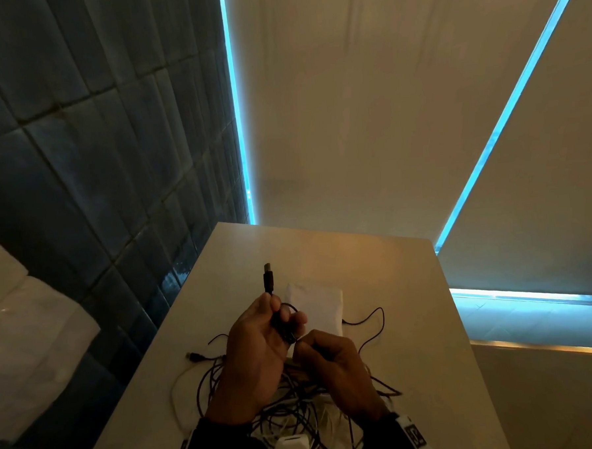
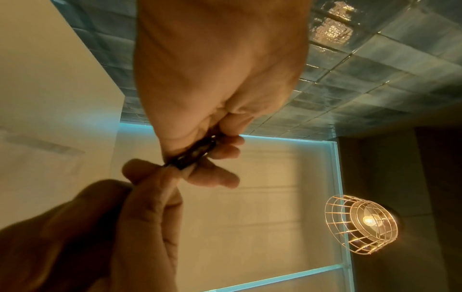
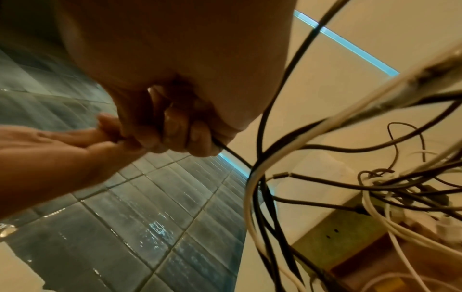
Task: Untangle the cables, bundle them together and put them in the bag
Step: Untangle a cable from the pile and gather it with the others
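Note:
My left hand (image 1: 259,339) holds a small coil of black cable (image 1: 283,323) above the table, its USB plug (image 1: 268,279) sticking up past the fingers. In the left wrist view the same coil (image 2: 195,154) is pinched between thumb and fingers. My right hand (image 1: 333,366) grips the trailing black cable (image 3: 225,147) just beside the left hand. Under both hands lies a tangle of black and white cables (image 1: 290,406). A white bag (image 1: 318,307) lies flat on the table behind the hands.
The table (image 1: 406,321) is pale, with a dark tiled wall (image 1: 96,166) at its left and blinds behind. A white charger block (image 1: 292,447) sits at the near edge. A loose black cable end (image 1: 371,316) curls right of the bag. A caged lamp (image 2: 362,221) hangs overhead.

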### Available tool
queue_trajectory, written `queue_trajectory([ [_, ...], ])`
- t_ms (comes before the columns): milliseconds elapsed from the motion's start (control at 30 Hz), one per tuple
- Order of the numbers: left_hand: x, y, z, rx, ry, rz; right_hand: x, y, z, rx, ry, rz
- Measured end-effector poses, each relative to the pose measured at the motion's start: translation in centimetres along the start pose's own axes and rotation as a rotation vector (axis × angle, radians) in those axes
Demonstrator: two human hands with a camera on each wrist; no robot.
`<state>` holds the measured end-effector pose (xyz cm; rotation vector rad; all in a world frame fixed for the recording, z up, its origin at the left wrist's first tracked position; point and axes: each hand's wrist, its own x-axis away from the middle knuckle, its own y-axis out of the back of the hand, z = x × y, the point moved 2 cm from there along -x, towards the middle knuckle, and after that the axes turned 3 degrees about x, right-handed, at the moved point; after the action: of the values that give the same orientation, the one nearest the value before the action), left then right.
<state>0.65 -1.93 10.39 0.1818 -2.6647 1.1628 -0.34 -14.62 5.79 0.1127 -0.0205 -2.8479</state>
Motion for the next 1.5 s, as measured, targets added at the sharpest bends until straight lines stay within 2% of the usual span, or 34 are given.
queue_trajectory([
  [300, -0.2, 0.0, -0.7, -0.008, -0.099, 0.108, 0.0, 0.5, -4.5, 0.006, -0.077, 0.015],
  [633, 0.1, 0.1, -1.4, -0.015, -0.125, 0.116, 0.4, 0.6, -7.6, 0.048, -0.146, 0.013],
  [867, 0.2, 0.1, -2.0, -0.039, -0.138, 0.114, 0.5, 0.4, -10.3, 0.087, -0.21, -0.071],
  [1000, -0.1, 0.6, -1.8, -0.087, -0.13, 0.05, 0.3, 0.6, -9.4, 0.081, -0.232, -0.183],
  [1133, -0.4, 0.9, -1.5, -0.211, -0.134, -0.022, -0.7, 1.0, -5.3, 0.046, -0.155, -0.3],
  [1233, -0.4, 0.9, -0.9, -0.323, -0.12, -0.057, -1.2, 0.8, -1.8, 0.036, -0.01, -0.31],
  [1400, -0.7, 1.2, 0.0, -0.543, -0.097, -0.089, -0.9, -0.3, 1.5, 0.048, 0.183, -0.189],
  [1500, -0.5, 1.0, 0.0, -0.409, -0.031, -0.08, -0.6, -0.9, 1.7, 0.03, 0.181, -0.079],
])
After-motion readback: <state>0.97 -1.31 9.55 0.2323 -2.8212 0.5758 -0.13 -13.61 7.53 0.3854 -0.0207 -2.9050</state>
